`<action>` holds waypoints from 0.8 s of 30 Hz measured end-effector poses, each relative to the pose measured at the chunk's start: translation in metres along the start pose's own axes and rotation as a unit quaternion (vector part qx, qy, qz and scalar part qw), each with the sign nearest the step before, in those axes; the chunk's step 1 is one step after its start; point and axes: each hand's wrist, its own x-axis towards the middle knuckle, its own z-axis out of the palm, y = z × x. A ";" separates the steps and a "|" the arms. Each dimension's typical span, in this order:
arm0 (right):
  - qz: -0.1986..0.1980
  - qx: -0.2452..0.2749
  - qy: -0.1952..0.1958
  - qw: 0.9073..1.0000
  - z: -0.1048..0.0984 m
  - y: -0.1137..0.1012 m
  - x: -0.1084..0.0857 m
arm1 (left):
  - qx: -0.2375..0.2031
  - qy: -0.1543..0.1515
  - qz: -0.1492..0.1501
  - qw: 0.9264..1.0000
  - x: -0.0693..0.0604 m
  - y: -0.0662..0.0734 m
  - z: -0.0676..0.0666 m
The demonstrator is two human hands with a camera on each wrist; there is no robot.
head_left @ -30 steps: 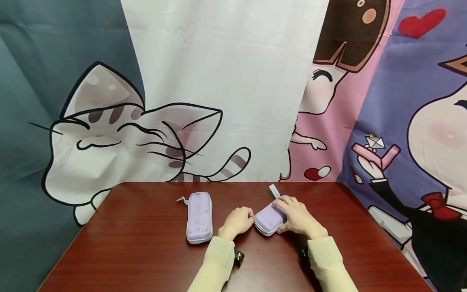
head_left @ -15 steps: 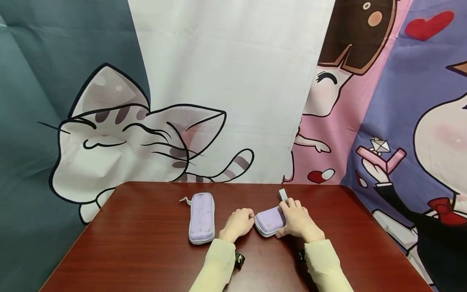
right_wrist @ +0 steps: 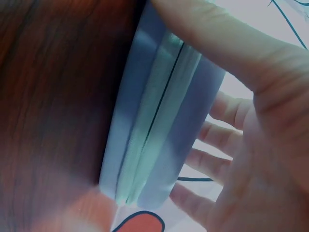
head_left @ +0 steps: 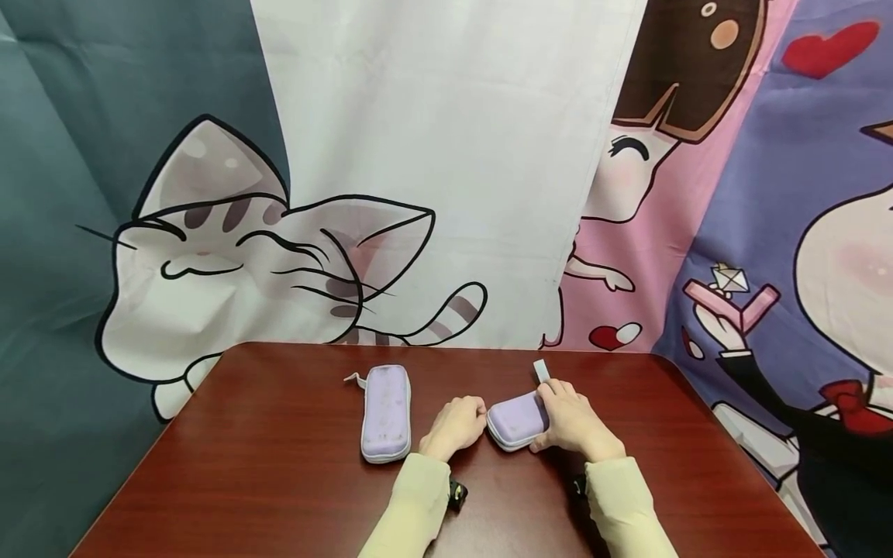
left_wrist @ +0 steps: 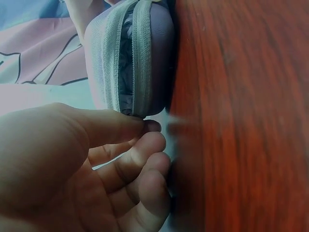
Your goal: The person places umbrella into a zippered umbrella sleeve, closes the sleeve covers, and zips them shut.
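Observation:
A lilac zip case (head_left: 517, 421) lies slanted on the table, its pale strap at the far end. My right hand (head_left: 572, 420) grips this case from the right, thumb along the near side and fingers over the far side. At its near left end, my left hand (head_left: 455, 425) pinches the zipper end between thumb and forefinger. The left wrist view shows the zipper (left_wrist: 126, 67) parted there, with dark lining inside; the zipper pull itself is hidden by the fingertips. Along the side in the right wrist view, the zipper (right_wrist: 161, 111) is closed.
A second lilac zip case (head_left: 386, 415) lies left of my left hand, its strap pointing left. Both rest on a reddish-brown wooden table (head_left: 265, 480). Behind the table's far edge hangs a printed cartoon cloth (head_left: 446, 139).
The held case has turned slightly clockwise with my right hand, its strap end swinging right. My left hand stays at the zipper end. The head view has shifted a little.

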 end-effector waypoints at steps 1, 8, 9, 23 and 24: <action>-0.001 0.000 0.000 1.000 0.000 0.000 0.000 | 0.000 0.001 0.000 1.000 0.000 0.000 0.000; -0.002 0.003 0.004 1.000 0.001 0.001 0.000 | 0.001 0.001 0.003 1.000 -0.003 -0.001 0.001; -0.002 0.002 0.006 1.000 0.002 0.001 0.001 | 0.001 0.000 0.002 1.000 -0.003 -0.002 0.000; -0.001 -0.009 0.018 1.000 0.001 -0.001 -0.001 | 0.006 -0.022 -0.004 1.000 -0.004 -0.003 -0.004; 0.001 -0.010 0.020 1.000 0.000 -0.002 -0.001 | 0.005 -0.025 -0.005 1.000 -0.004 -0.003 -0.005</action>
